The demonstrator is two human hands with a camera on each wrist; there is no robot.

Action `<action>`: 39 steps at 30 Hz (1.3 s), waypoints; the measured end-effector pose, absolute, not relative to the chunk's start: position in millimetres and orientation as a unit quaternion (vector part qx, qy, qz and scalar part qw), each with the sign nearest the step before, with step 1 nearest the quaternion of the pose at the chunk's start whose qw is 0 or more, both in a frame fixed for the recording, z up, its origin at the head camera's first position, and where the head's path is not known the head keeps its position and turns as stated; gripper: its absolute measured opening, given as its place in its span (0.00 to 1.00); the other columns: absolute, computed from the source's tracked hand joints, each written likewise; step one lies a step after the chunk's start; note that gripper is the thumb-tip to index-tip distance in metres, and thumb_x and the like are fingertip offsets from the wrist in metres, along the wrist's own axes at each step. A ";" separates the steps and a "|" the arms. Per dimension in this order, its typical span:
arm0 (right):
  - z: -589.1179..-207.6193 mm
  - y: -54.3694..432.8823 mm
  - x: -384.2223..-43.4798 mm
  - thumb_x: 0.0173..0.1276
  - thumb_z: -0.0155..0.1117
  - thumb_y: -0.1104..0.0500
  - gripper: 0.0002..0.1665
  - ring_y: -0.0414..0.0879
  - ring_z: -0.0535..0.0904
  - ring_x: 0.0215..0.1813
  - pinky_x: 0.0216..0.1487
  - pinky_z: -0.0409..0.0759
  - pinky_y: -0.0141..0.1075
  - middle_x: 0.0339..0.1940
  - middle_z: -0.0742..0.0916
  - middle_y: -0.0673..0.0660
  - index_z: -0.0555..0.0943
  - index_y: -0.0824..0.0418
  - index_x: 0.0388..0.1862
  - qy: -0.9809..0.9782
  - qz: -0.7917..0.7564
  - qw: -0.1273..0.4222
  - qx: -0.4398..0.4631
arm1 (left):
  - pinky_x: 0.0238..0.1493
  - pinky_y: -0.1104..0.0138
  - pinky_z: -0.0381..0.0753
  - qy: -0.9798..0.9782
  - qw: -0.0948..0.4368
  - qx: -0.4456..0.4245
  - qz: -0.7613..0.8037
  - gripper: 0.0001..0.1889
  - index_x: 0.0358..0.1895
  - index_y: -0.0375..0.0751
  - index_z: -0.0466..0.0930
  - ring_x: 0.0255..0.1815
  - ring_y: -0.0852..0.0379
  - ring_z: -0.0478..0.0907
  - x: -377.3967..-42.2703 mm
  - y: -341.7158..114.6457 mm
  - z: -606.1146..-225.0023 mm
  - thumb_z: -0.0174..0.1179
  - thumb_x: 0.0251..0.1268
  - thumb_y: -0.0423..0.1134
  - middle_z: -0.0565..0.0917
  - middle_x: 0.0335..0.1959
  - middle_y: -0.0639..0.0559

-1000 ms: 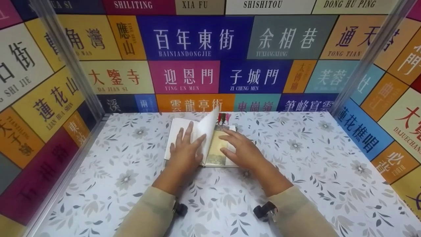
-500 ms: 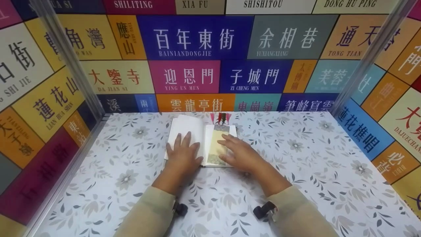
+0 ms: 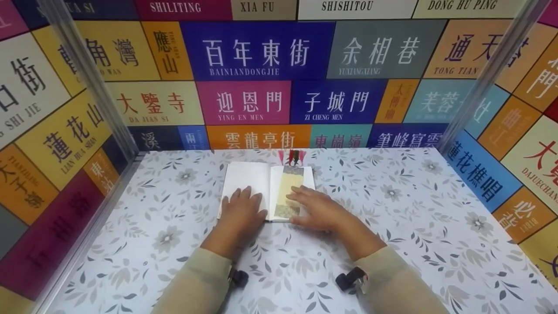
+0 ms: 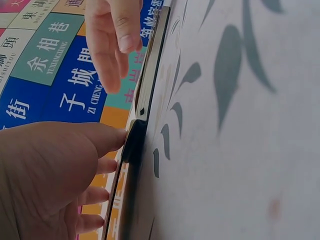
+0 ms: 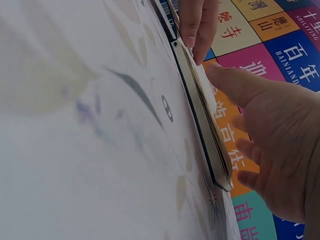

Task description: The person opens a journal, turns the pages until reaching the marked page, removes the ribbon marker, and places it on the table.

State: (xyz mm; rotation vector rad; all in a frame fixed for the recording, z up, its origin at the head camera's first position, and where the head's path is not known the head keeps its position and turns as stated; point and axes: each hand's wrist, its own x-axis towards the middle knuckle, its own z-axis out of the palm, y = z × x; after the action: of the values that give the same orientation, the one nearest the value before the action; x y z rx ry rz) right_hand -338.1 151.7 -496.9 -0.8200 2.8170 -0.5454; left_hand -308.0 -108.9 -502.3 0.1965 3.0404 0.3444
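Note:
A small notebook (image 3: pixel 247 175) lies spread on the table with blank white pages. A yellow and grey-green bookmark (image 3: pixel 291 179) rests on its right page, and pink, red and dark tassels (image 3: pixel 294 157) stick out past the top edge. My left hand (image 3: pixel 241 210) lies on the lower left page with fingers extended. Over the right page, my right hand (image 3: pixel 320 210) has its fingertips at the bookmark's right side. From the right wrist view, the right hand (image 5: pixel 280 135) stands beside the notebook's page edges (image 5: pixel 202 110), its fingers loosely extended.
White tablecloth (image 3: pixel 174 270) with grey flowers and leaves covers the table. Behind it rises a wall of coloured name panels (image 3: pixel 257 52), with side panels left and right. Clear upright posts (image 3: pixel 93 74) stand at the corners. Each sleeve carries a small black wrist camera (image 3: pixel 239 278).
The raised page has gone down to the left and now lies flat. My left hand has slid down the left page. My right hand has shifted slightly toward me.

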 end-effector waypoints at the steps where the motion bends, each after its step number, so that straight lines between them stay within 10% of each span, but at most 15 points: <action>1: -497.3 152.0 -338.0 0.70 0.70 0.32 0.47 0.52 0.54 0.92 0.90 0.54 0.58 0.90 0.62 0.46 0.68 0.38 0.84 0.941 -0.178 0.081 -0.277 | 0.88 0.34 0.51 0.990 0.039 0.067 0.117 0.33 0.83 0.52 0.66 0.90 0.36 0.53 -308.2 -109.2 -502.9 0.52 0.82 0.60 0.59 0.88 0.43; 30: -483.4 181.7 -345.7 0.62 0.78 0.52 0.29 0.56 0.66 0.86 0.89 0.61 0.56 0.81 0.78 0.46 0.88 0.44 0.65 0.933 -0.228 0.160 -0.230 | 0.89 0.44 0.57 0.988 0.057 0.062 0.132 0.34 0.84 0.49 0.63 0.90 0.41 0.55 -308.3 -109.2 -507.8 0.51 0.83 0.58 0.59 0.88 0.44; 39: -481.0 187.3 -351.7 0.68 0.75 0.42 0.15 0.57 0.75 0.79 0.84 0.69 0.56 0.74 0.85 0.53 0.93 0.45 0.50 0.942 -0.224 0.138 -0.210 | 0.89 0.43 0.57 0.987 0.061 0.066 0.130 0.34 0.85 0.48 0.62 0.90 0.41 0.55 -310.4 -110.2 -506.2 0.50 0.84 0.58 0.59 0.89 0.43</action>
State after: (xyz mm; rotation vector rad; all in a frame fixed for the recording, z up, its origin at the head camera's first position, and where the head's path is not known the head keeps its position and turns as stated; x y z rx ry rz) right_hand -351.7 187.3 -481.0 -0.6068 2.7237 -0.6468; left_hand -310.4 -110.2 -506.2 0.1997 2.9872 0.3935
